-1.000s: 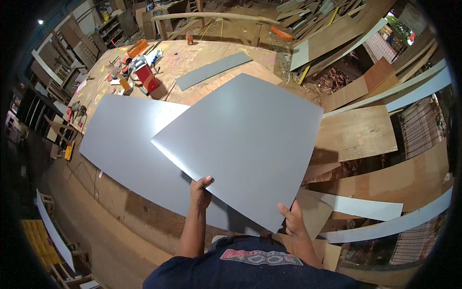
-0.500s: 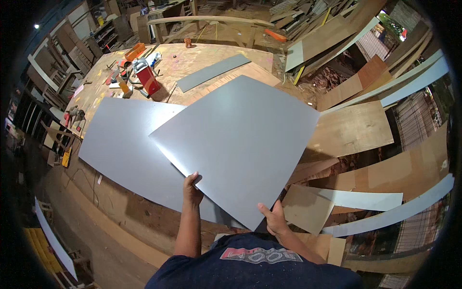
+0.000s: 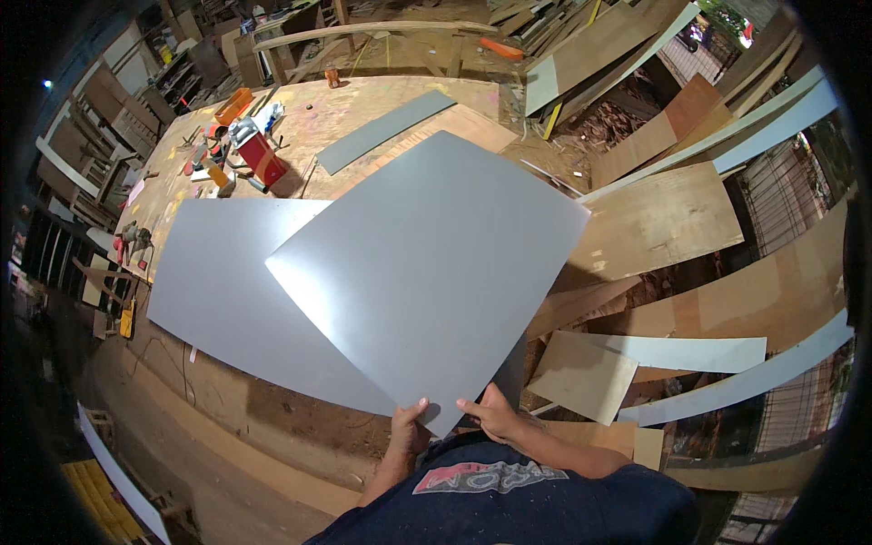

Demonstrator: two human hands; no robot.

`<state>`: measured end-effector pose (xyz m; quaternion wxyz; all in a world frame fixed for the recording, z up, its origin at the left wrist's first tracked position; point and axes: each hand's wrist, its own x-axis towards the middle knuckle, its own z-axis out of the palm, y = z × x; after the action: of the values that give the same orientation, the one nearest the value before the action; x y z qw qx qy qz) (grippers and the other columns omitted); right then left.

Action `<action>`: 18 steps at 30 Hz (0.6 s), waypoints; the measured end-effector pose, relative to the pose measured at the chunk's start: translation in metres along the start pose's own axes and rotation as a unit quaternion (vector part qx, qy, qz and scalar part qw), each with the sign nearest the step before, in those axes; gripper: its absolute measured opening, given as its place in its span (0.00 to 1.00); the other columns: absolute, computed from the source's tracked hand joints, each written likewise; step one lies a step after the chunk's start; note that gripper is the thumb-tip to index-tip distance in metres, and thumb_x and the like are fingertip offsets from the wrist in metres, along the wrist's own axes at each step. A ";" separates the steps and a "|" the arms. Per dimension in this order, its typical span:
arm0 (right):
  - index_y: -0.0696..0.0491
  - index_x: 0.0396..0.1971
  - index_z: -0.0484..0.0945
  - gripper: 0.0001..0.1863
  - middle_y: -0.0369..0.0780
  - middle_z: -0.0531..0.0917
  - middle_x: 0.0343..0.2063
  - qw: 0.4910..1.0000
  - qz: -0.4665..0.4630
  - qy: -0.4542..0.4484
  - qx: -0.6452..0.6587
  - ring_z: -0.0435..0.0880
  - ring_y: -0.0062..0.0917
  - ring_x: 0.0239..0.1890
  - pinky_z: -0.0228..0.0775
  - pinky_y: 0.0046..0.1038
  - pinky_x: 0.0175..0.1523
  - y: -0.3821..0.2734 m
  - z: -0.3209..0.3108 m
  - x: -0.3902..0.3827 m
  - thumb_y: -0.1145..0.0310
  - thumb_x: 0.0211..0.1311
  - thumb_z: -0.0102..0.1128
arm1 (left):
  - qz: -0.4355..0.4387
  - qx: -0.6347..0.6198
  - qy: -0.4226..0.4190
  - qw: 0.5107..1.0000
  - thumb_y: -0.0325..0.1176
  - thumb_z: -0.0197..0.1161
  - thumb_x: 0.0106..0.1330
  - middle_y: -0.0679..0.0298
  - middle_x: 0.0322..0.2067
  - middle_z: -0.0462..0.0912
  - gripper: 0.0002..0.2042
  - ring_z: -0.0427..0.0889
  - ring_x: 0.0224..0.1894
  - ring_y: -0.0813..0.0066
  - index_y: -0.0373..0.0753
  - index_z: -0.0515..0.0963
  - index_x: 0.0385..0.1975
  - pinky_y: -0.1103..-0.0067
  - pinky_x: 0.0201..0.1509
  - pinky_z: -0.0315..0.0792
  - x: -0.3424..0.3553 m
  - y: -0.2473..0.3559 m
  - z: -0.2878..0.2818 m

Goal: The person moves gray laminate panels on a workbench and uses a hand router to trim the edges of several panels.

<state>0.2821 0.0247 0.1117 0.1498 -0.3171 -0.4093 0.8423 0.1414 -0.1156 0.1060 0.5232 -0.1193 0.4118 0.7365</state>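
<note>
Both hands grip the near corner of a large grey sheet (image 3: 427, 272) at the lower middle of the frame. The left hand (image 3: 409, 433) is closed on the edge just left of the corner, thumb on top and fingers curled underneath. The right hand (image 3: 495, 416) clamps the edge just right of it, thumb on the upper face and fingers hidden below. The two hands sit close together, almost touching at the corner, and neither is clearly nearer than the other. From them the sheet runs up and away toward the upper middle of the frame, its diagonal pointing from the corner toward the far end of the workbench (image 3: 363, 109). It lies roughly flat, slightly raised at the held end, and its left part overlaps a second grey sheet (image 3: 227, 291) that lies on the bench at centre left. A narrow grey strip (image 3: 381, 132) lies on the bench beyond, well apart from the hands. In the upper left stand a red box (image 3: 263, 159) and an orange tray (image 3: 234, 104) among scattered hand tools; what is in them cannot be told. To the right of the frame, plywood boards (image 3: 663, 222) and pale strips (image 3: 727, 391) lean and lie in a loose pile.
</note>
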 end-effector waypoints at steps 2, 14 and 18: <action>0.61 0.67 0.61 0.32 0.44 0.74 0.61 0.999 0.024 -0.025 0.009 0.75 0.30 0.63 0.71 0.35 0.66 0.013 -0.017 0.005 0.72 0.71 0.70 | 0.008 0.025 0.029 0.999 0.32 0.72 0.64 0.53 0.54 0.80 0.31 0.82 0.57 0.55 0.35 0.68 0.67 0.57 0.61 0.78 0.000 0.004 0.011; 0.65 0.57 0.78 0.20 0.52 0.88 0.43 0.967 0.133 -0.114 -0.186 0.92 0.40 0.42 0.88 0.39 0.47 -0.065 -0.160 0.073 0.62 0.81 0.57 | 0.062 0.032 0.146 0.987 0.27 0.72 0.63 0.55 0.53 0.81 0.28 0.83 0.55 0.56 0.30 0.71 0.63 0.60 0.65 0.76 0.027 -0.015 -0.038; 0.54 0.40 0.79 0.18 0.38 0.80 0.27 0.959 -0.072 0.272 -0.033 0.82 0.24 0.27 0.79 0.29 0.33 -0.160 -0.241 0.161 0.53 0.77 0.60 | 0.056 0.012 0.173 0.983 0.26 0.74 0.61 0.57 0.54 0.81 0.30 0.82 0.56 0.59 0.32 0.71 0.64 0.63 0.67 0.74 0.034 -0.032 -0.074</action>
<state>0.3176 0.3500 0.0592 0.3051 -0.5084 -0.4025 0.6974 0.1357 -0.1434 0.0226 0.4033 -0.2152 0.5106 0.7282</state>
